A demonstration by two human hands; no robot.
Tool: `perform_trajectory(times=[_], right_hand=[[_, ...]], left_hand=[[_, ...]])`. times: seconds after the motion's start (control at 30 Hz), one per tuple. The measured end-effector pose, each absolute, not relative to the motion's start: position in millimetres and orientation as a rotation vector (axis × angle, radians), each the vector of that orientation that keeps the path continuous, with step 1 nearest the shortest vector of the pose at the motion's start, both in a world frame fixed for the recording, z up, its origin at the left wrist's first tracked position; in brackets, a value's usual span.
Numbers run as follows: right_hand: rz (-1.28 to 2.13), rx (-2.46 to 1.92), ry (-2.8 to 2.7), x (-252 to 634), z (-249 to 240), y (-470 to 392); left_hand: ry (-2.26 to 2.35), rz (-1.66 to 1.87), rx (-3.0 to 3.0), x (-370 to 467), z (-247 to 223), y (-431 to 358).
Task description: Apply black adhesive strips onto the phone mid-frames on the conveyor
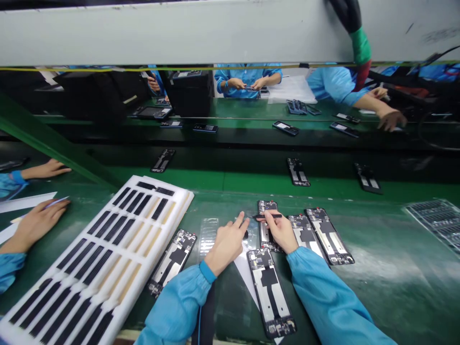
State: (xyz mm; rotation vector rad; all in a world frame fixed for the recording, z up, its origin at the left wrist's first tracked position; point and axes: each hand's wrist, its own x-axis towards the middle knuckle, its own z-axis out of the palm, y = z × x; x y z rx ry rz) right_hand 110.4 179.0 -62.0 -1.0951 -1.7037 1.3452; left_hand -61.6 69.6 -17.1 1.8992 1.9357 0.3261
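Note:
My right hand (282, 232) pinches a pair of black tweezers (273, 216), whose tip points left toward my other hand. Below that hand lies a phone frame (266, 206) with circuit parts, partly covered. My left hand (227, 243) rests with fingers stretched out on a clear plastic sheet (210, 230), a small black piece near its fingertips. Closest to me is another opened phone (268, 285), over a sheet of white paper (246, 273). Two more opened phones, one (328, 235) fully visible, lie beside my right hand. Another opened phone (174, 261) lies left of my left wrist.
A white foam tray (124, 258) with rows of black strips stands at left. Beside it are a co-worker's hands (38, 223). Phones (297, 172) lie on the green belt (237, 181) ahead. A sheet of small parts (436, 223) sits at right. Co-workers work across the line.

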Motion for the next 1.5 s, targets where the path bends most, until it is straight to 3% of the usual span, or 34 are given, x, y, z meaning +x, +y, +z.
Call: perform_trajectory(times=[0.37, 0.73, 1.5], right_hand=[[1.409, -1.070, -1.635, 111.8, -57.7, 179.5], [1.598, -0.855, -1.483, 115.8, -26.5, 146.5], [1.243, -0.895, -1.706, 119.3, -25.5, 138.5]], left_hand=[[1.627, 1.201, 0.898, -58.0, -13.9, 63.6], [0.932, 1.275, 0.347, -58.4, -6.3, 58.7], [0.839, 1.268, 0.371, -56.8, 1.5, 54.7]])
